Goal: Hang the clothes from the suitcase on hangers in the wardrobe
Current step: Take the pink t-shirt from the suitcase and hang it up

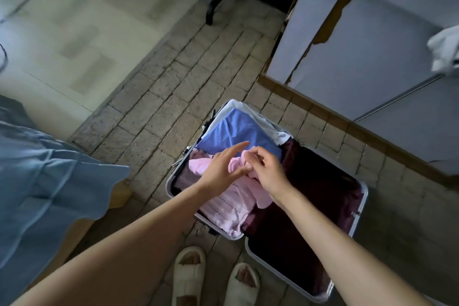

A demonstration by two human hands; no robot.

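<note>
Pinching the pink garment [238, 206] (bunched, no clear axis), right hand [267, 171] curls fingers; left hand [223, 171] spreads fingers apart.

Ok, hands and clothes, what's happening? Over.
Right hand pinching pink garment. Left hand open, fingers on it. Suitcase open, blue garment inside. Nothing blocking.

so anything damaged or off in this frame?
Yes: the wardrobe door has its pale facing torn along the edges, baring brown board. The clothes in the suitcase are rumpled, not folded; the right hand grips the pink garment.

head view, steeply downward, close
</note>
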